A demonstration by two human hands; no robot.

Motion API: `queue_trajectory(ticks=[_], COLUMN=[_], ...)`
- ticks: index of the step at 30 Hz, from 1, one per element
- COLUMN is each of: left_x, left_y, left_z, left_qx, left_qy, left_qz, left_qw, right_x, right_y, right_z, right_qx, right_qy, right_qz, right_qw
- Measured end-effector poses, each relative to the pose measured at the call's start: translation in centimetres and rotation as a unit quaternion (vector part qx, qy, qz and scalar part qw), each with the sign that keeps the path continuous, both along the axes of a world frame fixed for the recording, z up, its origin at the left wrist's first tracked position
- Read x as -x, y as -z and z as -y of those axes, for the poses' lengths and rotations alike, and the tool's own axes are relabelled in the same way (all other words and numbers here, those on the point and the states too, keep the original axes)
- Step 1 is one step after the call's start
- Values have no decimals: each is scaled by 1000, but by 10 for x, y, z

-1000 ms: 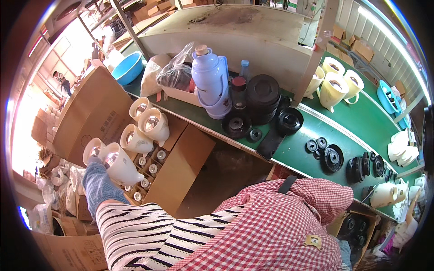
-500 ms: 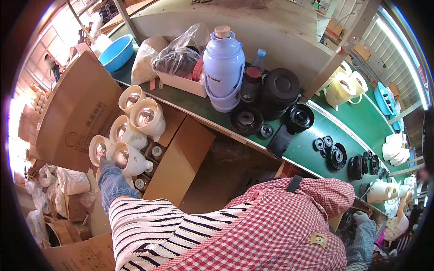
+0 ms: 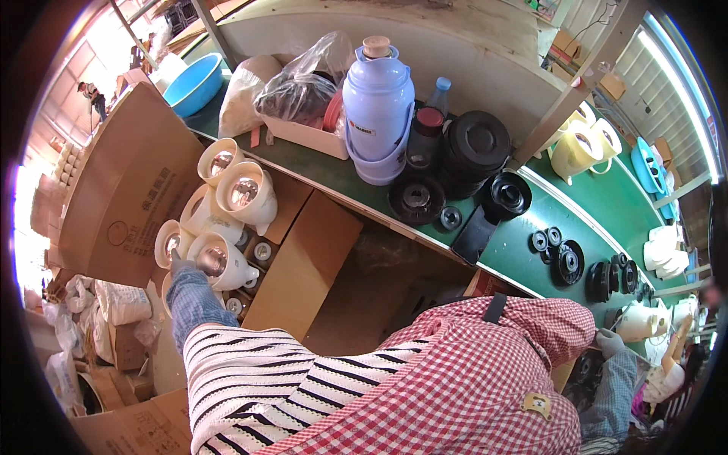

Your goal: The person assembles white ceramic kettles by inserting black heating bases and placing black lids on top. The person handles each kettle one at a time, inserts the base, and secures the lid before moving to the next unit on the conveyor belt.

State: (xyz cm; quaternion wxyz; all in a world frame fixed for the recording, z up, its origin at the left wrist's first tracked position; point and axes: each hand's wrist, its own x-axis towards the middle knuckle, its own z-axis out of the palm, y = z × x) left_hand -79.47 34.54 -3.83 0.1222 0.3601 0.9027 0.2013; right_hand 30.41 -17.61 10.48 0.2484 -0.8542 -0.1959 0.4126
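The green tabletop (image 3: 519,258) curves from beyond your left hand (image 3: 180,262) round to your right hand (image 3: 609,343), with an open carton (image 3: 303,262) by your left and a bright room farther off on that side. Compared with a second ago, your right hand has come into view, near the tabletop's edge; your left remains among the cream jugs (image 3: 239,267), at one rim — whether it grips, I cannot tell, nor whether the right holds anything. The jugs, smooth and rounded with mirror-bright insides, cluster beside and beyond your left hand. Ahead, between your hands, stand a glossy lavender flask (image 3: 379,114) and stacked black discs (image 3: 476,144) — broad and round.
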Motion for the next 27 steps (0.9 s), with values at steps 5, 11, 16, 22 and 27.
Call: queue_trajectory(ticks=[5,11,16,22,27], left_x=[-80,-134,-282,-733,-1007], left_y=[-73,-135,-148,-265,-251], left_z=[23,26,-81,63,75], left_qx=[58,-41,-480,-415,-222], left_qy=[-27,-49,332,836,842], left_qz=[-16,-139,-282,148,249], left_qw=[998,988,762,328,424], right_x=[-3,-22,-27,41,74], right_y=[-10,24,64,69,73], right_z=[-19,2,73,129,145], right_qx=[83,11,8,-43,-112], right_qy=[20,6,55,166,251], right_qz=[67,94,80,7,32], right_qw=[994,995,995,985,961])
